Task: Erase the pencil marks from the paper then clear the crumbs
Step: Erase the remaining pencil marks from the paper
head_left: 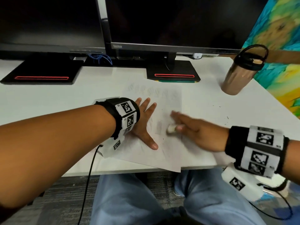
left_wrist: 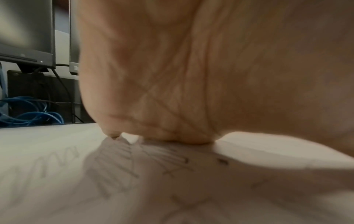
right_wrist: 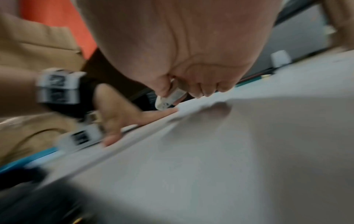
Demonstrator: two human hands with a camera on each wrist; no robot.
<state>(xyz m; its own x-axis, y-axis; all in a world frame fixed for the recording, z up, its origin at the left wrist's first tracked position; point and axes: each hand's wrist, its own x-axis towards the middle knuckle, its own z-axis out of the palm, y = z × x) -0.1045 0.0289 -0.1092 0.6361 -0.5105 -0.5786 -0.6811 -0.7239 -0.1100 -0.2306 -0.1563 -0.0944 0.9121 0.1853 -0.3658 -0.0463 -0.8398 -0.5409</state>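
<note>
While the left hand (head_left: 142, 120) lies flat with fingers spread on the paper (head_left: 162, 153), pinning it at centre frame, the right hand (head_left: 194, 132) pinches a small white eraser (head_left: 171, 128) between thumb and fingers, just right of the left thumb. Right hand is motion-blurred, so probably mid-stroke. Eraser tip sits at the sheet, contact likely but not certain. Faint pencil marks (head_left: 152, 91) show along the paper's upper edge, more beside the left palm; erasing looks partly done. Dark crumbs (head_left: 226, 120) are scattered on the tabletop (head_left: 65, 98) at right. Paper is thin, light, slides and creases easily; its near corner overhangs the tabletop edge. Best held flat close to the rubbed spot. Eraser is small and soft; grip low near the tip, short strokes.
</note>
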